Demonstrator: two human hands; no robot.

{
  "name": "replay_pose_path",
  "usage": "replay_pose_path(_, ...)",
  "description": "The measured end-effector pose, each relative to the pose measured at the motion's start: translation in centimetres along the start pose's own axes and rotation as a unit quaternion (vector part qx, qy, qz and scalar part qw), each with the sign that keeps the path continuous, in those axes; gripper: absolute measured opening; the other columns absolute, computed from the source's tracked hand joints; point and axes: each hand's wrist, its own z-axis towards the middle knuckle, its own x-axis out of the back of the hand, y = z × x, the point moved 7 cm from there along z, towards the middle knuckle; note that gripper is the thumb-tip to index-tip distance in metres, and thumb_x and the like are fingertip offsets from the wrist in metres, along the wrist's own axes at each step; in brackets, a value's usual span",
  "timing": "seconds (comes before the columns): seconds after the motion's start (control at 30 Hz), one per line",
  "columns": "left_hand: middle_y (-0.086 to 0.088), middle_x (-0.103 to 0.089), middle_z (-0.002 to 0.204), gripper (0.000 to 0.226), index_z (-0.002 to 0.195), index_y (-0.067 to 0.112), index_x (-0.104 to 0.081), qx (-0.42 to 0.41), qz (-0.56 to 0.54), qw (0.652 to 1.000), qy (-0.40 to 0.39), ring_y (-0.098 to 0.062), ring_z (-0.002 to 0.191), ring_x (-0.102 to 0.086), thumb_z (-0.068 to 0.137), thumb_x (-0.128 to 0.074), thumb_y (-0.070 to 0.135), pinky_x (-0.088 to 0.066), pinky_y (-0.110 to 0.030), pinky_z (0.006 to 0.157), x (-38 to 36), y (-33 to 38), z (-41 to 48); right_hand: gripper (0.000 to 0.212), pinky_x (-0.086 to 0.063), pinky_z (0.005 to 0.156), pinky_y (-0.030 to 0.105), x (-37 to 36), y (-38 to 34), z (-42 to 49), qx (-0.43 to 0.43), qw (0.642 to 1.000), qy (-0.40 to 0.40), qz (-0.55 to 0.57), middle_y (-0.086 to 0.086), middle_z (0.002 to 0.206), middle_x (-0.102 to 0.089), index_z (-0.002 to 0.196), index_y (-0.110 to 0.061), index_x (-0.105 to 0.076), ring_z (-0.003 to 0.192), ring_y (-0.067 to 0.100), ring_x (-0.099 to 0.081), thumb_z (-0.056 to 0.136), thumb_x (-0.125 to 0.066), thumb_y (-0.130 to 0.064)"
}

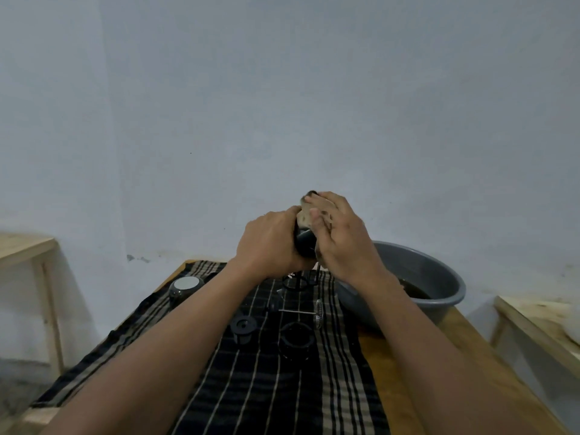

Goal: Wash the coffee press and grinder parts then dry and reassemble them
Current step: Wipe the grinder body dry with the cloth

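Head view: both hands raised above the far end of the surface [408, 387]. Left hand [270, 243] clenched around a dark cylindrical part [305, 244]. Right hand [342, 237] grasping a stained cloth [306, 216], pressed on the part's top. Checked towel [266, 387] covers the surface. On it: black ring [296, 340] at centre; small filter cup [242, 326] at its 9 o'clock; plunger rod with mesh disc [301, 311] at its 12 o'clock; wire frame [298, 282] beyond that; jar with pale lid [185, 287] at 10 o'clock. Grey basin [439, 277] holding dark water at 2 o'clock, touching the towel's edge.
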Motion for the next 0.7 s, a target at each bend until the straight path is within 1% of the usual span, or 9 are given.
replay_pose_path(0.07,0.007,-0.070,0.091,0.059,0.114,0.023,-0.056,-0.053,0.074,0.995,0.033,-0.022,0.075,-0.067,0.070,-0.075,0.056,-0.055,-0.036,0.067,0.6,0.9,0.0,0.042,-0.044,0.090,0.025,0.7,-0.2,1.0,-0.068,0.997,-0.020,-0.032,0.002,0.115,-0.063,0.114,-0.016,-0.069,0.109,0.018,-0.059,0.110,-0.034,-0.039)
replay_pose_path(0.13,0.005,-0.069,0.091,0.055,0.114,0.022,-0.056,-0.116,0.143,0.981,0.058,-0.022,0.074,-0.067,0.071,-0.073,0.053,-0.049,-0.033,0.066,0.9,1.9,0.0,0.042,-0.043,0.068,0.029,1.1,1.1,1.8,-0.169,0.984,-0.059,-0.017,0.003,0.086,-0.061,0.083,-0.015,-0.060,0.083,0.021,-0.059,0.109,-0.034,-0.036)
replay_pose_path(0.17,0.005,-0.069,0.091,0.054,0.115,0.022,-0.057,-0.137,0.167,0.974,0.067,-0.022,0.074,-0.067,0.071,-0.073,0.050,-0.046,-0.033,0.067,0.9,2.3,-0.1,0.040,-0.042,0.065,0.031,1.2,1.9,2.0,-0.222,0.972,-0.076,0.004,0.003,0.080,-0.058,0.079,-0.015,-0.055,0.077,0.022,-0.058,0.107,-0.035,-0.036)
replay_pose_path(0.3,0.003,-0.070,0.098,0.059,0.123,0.023,-0.058,-0.111,0.163,0.978,0.064,-0.024,0.081,-0.067,0.070,-0.074,0.043,-0.048,-0.036,0.076,0.1,2.4,-0.9,0.033,-0.049,0.070,0.034,0.6,4.1,1.5,-0.332,0.928,-0.135,0.099,0.006,0.084,-0.063,0.088,-0.012,-0.060,0.075,0.023,-0.061,0.100,-0.044,-0.038)
replay_pose_path(0.37,0.002,-0.070,0.103,0.065,0.127,0.022,-0.056,-0.071,0.128,0.987,0.063,-0.024,0.085,-0.067,0.069,-0.076,0.043,-0.049,-0.036,0.076,-0.3,1.8,-1.4,0.037,-0.057,0.084,0.039,0.0,4.8,0.8,-0.362,0.903,-0.130,0.193,0.009,0.099,-0.071,0.102,-0.016,-0.070,0.090,0.027,-0.068,0.098,-0.048,-0.046)
replay_pose_path(0.47,0.001,-0.068,0.110,0.075,0.132,0.021,-0.052,0.004,0.052,0.997,0.059,-0.025,0.091,-0.067,0.068,-0.081,0.045,-0.044,-0.033,0.072,-0.2,0.9,-1.4,0.045,-0.055,0.096,0.049,-0.3,5.3,0.4,-0.367,0.892,-0.055,0.258,0.013,0.112,-0.072,0.104,-0.018,-0.072,0.106,0.032,-0.067,0.087,-0.054,-0.056)
replay_pose_path(0.57,0.003,-0.067,0.108,0.075,0.127,0.021,-0.050,0.075,-0.015,0.996,0.047,-0.025,0.091,-0.066,0.066,-0.082,0.053,-0.049,-0.036,0.072,-0.2,0.7,-0.8,0.040,-0.055,0.092,0.047,0.1,5.5,0.9,-0.342,0.905,0.070,0.244,0.010,0.101,-0.072,0.094,-0.016,-0.068,0.098,0.029,-0.068,0.097,-0.052,-0.052)
replay_pose_path(0.63,0.004,-0.066,0.099,0.072,0.121,0.020,-0.050,0.132,-0.081,0.987,0.048,-0.026,0.088,-0.064,0.066,-0.082,0.054,-0.048,-0.038,0.072,-0.1,0.3,-0.5,0.034,-0.054,0.095,0.048,0.2,5.3,1.0,-0.333,0.884,0.157,0.289,0.004,0.097,-0.072,0.090,-0.022,-0.068,0.096,0.023,-0.068,0.102,-0.049,-0.048)
replay_pose_path(0.7,0.004,-0.061,0.096,0.066,0.119,0.018,-0.050,0.170,-0.120,0.977,0.041,-0.027,0.088,-0.061,0.069,-0.082,0.047,-0.045,-0.037,0.073,-0.2,0.0,-0.1,0.038,-0.054,0.088,0.038,0.1,4.8,0.7,-0.315,0.868,0.219,0.317,0.001,0.091,-0.071,0.090,-0.015,-0.070,0.091,0.016,-0.068,0.104,-0.049,-0.043)
